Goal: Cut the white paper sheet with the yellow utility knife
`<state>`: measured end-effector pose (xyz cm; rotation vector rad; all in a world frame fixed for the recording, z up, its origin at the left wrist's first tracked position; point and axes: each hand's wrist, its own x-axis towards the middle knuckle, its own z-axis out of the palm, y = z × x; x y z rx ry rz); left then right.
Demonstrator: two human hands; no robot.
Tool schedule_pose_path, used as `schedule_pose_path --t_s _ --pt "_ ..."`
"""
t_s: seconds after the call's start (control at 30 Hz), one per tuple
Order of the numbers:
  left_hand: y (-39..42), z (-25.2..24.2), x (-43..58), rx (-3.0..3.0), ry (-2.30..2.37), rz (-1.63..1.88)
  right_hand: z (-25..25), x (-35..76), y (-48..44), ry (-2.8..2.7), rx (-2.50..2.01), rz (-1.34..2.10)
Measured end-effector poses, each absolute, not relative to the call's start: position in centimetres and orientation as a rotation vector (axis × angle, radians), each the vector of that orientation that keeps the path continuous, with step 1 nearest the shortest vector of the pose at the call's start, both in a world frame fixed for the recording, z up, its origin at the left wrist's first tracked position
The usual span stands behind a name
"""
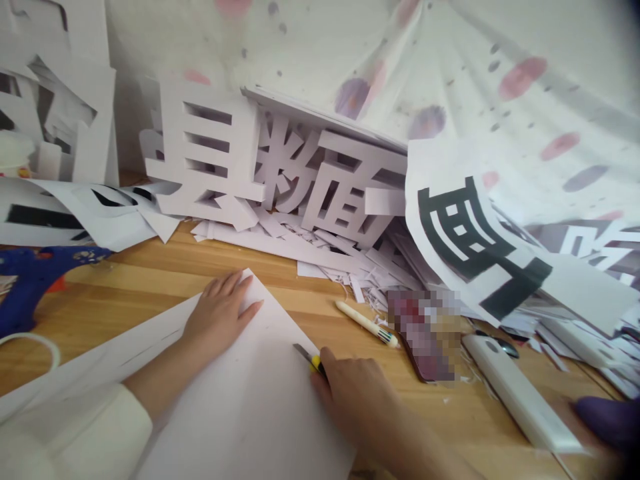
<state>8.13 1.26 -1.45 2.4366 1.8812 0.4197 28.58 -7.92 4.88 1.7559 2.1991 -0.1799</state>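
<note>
1. In the head view, the left hand [220, 313] is lying flat on the white sheet [250, 407], fingers stretched open and spread, pressing down the sheet's far corner.
2. The right hand [357, 393] is sitting at the sheet's right edge, fingers curled closed around a utility knife [310, 358]; the grey blade and a bit of yellow body are sticking out past the knuckles, with the tip touching the sheet.
3. The sheet is lying on the wooden table [150, 280], covering the near middle of it and running under both forearms.
4. Just right of the sheet, a white pen [367, 323] is lying slanted on the wood, and beyond it a blurred-out flat object [425, 340] is resting.
5. Further right of the sheet, a long white case [520, 393] is lying diagonally.
6. Behind the sheet, cut-out white characters [280, 173] are leaning in a heap of paper scraps, beside a paper printed with a black character [475, 240].
7. Left of the sheet, a blue tool [35, 273] is lying on the table.
</note>
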Motion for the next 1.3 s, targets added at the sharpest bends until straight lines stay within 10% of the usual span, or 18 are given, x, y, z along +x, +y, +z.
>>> schedule_pose_path --t_s 1.3 --pt "1.6 -1.0 8.0 2.366 1.873 0.386 3.8 35.2 -14.8 2.154 1.611 -0.151"
